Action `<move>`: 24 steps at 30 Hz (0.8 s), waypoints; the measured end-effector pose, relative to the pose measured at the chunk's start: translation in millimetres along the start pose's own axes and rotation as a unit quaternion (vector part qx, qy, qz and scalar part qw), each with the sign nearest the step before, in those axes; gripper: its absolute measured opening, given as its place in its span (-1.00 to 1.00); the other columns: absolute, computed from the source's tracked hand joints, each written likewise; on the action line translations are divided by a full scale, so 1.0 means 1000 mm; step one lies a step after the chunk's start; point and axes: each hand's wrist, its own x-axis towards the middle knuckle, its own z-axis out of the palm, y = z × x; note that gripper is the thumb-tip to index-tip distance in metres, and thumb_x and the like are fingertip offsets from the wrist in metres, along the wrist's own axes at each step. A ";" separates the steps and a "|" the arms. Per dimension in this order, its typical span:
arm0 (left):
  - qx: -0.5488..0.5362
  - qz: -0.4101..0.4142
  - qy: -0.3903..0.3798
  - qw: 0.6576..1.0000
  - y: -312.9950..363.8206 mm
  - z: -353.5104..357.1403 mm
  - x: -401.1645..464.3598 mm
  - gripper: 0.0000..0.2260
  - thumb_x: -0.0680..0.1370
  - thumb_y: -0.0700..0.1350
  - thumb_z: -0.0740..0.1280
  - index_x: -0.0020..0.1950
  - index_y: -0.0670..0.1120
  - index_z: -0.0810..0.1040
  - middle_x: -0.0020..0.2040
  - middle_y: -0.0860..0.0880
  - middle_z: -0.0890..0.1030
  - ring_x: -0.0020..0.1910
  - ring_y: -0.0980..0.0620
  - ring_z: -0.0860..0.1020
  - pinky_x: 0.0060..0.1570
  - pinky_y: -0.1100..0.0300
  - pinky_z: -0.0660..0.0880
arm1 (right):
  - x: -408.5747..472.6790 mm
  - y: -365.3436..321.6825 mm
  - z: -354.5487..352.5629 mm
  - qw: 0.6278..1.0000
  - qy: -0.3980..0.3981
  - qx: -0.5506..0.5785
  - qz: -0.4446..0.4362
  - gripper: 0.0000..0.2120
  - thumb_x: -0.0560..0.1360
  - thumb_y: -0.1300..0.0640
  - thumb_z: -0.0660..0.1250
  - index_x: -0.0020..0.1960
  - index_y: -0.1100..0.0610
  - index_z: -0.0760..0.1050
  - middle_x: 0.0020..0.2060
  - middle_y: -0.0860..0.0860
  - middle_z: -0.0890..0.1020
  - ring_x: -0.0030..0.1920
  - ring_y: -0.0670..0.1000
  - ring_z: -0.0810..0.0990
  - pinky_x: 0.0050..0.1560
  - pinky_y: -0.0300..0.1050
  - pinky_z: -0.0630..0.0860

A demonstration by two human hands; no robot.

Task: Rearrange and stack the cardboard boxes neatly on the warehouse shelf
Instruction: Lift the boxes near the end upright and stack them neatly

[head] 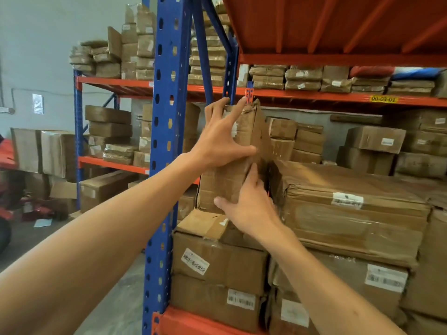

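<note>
A tall, crumpled cardboard box (254,131) stands upright on a stack of labelled boxes (217,264) at the left end of the shelf. My left hand (222,139) grips its upper left face, fingers spread over the top edge. Low on the same box, my right hand (246,204) presses against the front with the thumb out to the left. A large flat taped box (350,213) lies right beside it, touching or nearly touching.
The blue upright post (164,141) stands just left of the held box. An orange shelf deck (338,27) hangs overhead and an orange beam (338,97) crosses behind. More boxes (375,141) fill the back of the shelf. Further racks (108,122) and floor boxes are at left.
</note>
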 end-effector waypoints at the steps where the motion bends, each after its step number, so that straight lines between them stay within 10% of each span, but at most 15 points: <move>1: 0.000 0.001 -0.001 1.000 -0.004 -0.002 -0.004 0.02 0.32 0.19 0.49 0.66 0.06 0.05 0.57 -0.12 0.09 0.56 -0.13 -0.03 0.52 -0.14 0.14 | 0.001 0.005 -0.013 1.000 -0.022 -0.017 -0.006 0.04 0.46 -0.23 0.45 0.65 0.12 -0.10 0.55 0.18 0.28 0.43 0.23 0.42 0.37 0.11 0.43; 4: 0.012 0.008 0.005 1.000 -0.015 -0.005 -0.015 0.12 0.34 0.12 0.56 0.67 0.00 -0.11 0.63 -0.11 -0.08 0.59 -0.16 -0.12 0.51 -0.19 0.06 | 0.011 0.004 -0.076 0.996 0.011 -0.071 -0.047 -0.13 0.47 -0.03 0.51 0.62 0.07 0.12 0.42 0.13 0.47 0.34 0.17 0.50 0.22 -0.02 0.47; 7: 0.003 0.014 0.050 0.999 -0.012 -0.003 -0.020 0.23 0.32 0.06 0.61 0.65 -0.13 -0.24 0.62 -0.18 -0.29 0.59 -0.16 -0.30 0.53 -0.30 -0.14 | 0.034 -0.017 -0.143 0.975 0.059 -0.157 -0.146 0.07 0.43 0.08 0.59 0.66 -0.10 -0.09 0.57 0.16 0.20 0.47 0.24 0.35 0.36 0.10 0.38; 13: -0.053 0.023 0.142 0.988 -0.007 0.006 -0.025 0.32 0.26 0.04 0.65 0.62 -0.20 -0.32 0.56 -0.25 -0.45 0.52 -0.02 -0.48 0.52 -0.35 -0.21 | 0.091 -0.057 -0.158 0.830 -0.046 -0.441 -0.337 0.15 0.33 0.02 0.65 0.55 -0.46 -0.09 0.62 -0.14 -0.20 0.63 0.14 -0.05 0.43 0.23 0.33; 18: -0.073 0.015 0.148 0.986 -0.006 0.006 -0.027 0.33 0.25 0.00 0.66 0.61 -0.17 -0.33 0.56 -0.22 -0.46 0.53 -0.03 -0.43 0.53 -0.24 -0.26 | 0.114 -0.060 -0.141 0.693 -0.053 -0.553 -0.460 0.04 0.44 -0.25 0.48 0.58 -0.39 -0.25 0.62 -0.14 -0.30 0.63 0.06 -0.14 0.51 0.14 0.20; 21: -0.069 -0.006 0.133 0.989 -0.003 0.006 -0.029 0.33 0.27 0.02 0.65 0.61 -0.13 -0.37 0.56 -0.20 -0.47 0.53 -0.07 -0.46 0.41 0.19 -0.39 | 0.119 -0.049 -0.135 0.674 -0.044 -0.536 -0.506 -0.09 0.56 -0.18 0.36 0.61 -0.32 -0.25 0.63 -0.15 -0.27 0.63 0.05 -0.01 0.17 -0.09 0.49; 24: -0.058 -0.130 0.110 0.984 -0.005 0.023 -0.047 0.36 0.26 0.19 0.62 0.59 -0.01 -0.44 0.59 -0.18 -0.41 0.57 -0.15 -0.39 0.49 -0.07 -0.31 | 0.122 -0.047 -0.136 0.668 -0.033 -0.534 -0.517 -0.14 0.59 -0.13 0.32 0.63 -0.23 -0.23 0.61 -0.14 -0.28 0.63 0.05 0.06 0.02 -0.16 0.49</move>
